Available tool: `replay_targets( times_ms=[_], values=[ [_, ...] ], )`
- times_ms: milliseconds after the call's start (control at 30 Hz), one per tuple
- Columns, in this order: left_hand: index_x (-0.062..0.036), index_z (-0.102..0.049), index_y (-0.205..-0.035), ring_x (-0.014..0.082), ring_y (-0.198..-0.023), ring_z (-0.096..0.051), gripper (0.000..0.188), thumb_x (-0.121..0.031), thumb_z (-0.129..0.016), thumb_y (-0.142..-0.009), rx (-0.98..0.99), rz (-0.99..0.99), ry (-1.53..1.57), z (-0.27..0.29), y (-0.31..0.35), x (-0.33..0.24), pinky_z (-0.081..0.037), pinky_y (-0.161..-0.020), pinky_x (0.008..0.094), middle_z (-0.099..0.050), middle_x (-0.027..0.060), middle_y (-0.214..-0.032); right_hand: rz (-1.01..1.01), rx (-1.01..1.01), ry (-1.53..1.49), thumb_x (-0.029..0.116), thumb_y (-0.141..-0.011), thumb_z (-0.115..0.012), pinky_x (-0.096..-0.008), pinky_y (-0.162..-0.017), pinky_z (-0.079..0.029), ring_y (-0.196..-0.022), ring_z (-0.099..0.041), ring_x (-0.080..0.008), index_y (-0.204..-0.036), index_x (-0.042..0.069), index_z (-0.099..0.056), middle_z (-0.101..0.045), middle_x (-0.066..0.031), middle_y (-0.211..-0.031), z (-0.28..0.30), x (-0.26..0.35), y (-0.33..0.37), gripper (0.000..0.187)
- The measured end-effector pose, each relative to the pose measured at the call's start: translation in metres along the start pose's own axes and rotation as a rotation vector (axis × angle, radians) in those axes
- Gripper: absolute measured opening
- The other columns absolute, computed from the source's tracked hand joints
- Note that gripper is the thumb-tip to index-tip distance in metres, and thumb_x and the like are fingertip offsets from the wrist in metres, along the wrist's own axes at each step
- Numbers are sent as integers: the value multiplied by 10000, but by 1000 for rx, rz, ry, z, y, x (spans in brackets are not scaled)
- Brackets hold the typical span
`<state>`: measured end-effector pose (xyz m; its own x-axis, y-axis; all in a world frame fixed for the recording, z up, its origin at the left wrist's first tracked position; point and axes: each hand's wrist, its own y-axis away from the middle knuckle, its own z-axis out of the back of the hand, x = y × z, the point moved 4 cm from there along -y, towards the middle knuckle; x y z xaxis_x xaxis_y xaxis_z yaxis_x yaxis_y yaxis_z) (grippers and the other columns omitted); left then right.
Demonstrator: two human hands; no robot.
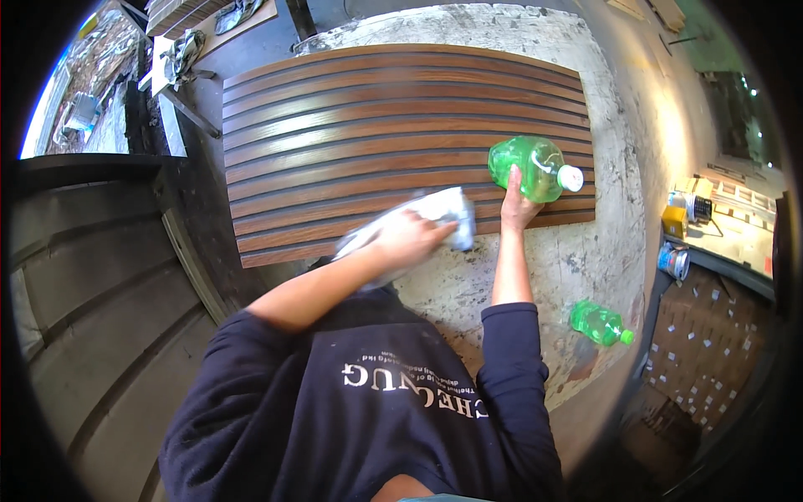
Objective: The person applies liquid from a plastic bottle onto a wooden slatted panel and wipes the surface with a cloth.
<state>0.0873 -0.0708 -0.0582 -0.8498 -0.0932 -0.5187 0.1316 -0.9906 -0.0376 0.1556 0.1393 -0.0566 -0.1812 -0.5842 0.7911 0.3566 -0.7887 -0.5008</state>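
A slatted brown wood panel (393, 125) with dark grooves lies on a worn, whitish tabletop (611, 125). My left hand (407, 241), somewhat smeared by motion, is closed on a white cloth (447, 205) at the panel's near edge. Part of the cloth hangs out to the left of the fingers. My right hand (520, 209) grips a large green clear plastic bottle (527, 163) with a white cap. That bottle is tilted on its side over the panel's near right corner, cap pointing right. How full it is I cannot tell.
A smaller green bottle (598, 323) lies on the tabletop at the right. To the far right, a yellow box (674, 221) and a paint can (673, 260) stand by a bench. Dark ribbed sheeting (109, 309) rises at the left. Stacked boards (180, 15) sit at the upper left.
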Motion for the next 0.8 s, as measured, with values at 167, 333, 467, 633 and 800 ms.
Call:
replay_targets(
  times_ms=[167,333,467,633,800],
  values=[
    [-112,-563,-1208,227,-663,-635,470,-68,-562,-741,3,222,-110,66,159,79,-495,-675,374,-646,65,-758,39,-17,58,208,-777,-726,-383,-838,-473,-945,-612,-291,-1100,6,-565,-620,-145,-1059,1,-3,3,414],
    [-111,-568,-1203,226,-612,-611,484,-67,-566,-722,71,93,-99,69,118,77,-494,-628,368,-605,53,-681,73,-19,32,198,-776,-724,-402,-855,-460,-970,-598,-303,-1120,6,-551,-609,-149,-1074,-4,-10,2,430],
    [-101,-558,-1192,214,-567,-613,439,-81,-522,-756,-42,-99,-2,33,-7,42,-493,-537,360,-613,62,-658,85,9,22,220,-797,-705,-406,-890,-443,-1021,-569,-297,-1165,3,-517,-568,-160,-1149,-7,-11,0,467],
    [-118,-542,-1218,265,-620,-635,429,-148,-516,-791,-63,-54,35,20,-75,11,-498,-553,395,-642,88,-712,226,5,156,235,-812,-695,-400,-889,-450,-1025,-568,-285,-1189,4,-508,-566,-163,-1160,1,-26,-14,481],
    [-136,-515,-1265,273,-667,-643,458,-159,-565,-810,68,124,-71,68,72,75,-509,-634,396,-654,84,-753,36,-6,250,297,-815,-682,-389,-856,-464,-971,-605,-285,-1154,31,-555,-628,-146,-1078,12,-57,-50,450]
  ],
)
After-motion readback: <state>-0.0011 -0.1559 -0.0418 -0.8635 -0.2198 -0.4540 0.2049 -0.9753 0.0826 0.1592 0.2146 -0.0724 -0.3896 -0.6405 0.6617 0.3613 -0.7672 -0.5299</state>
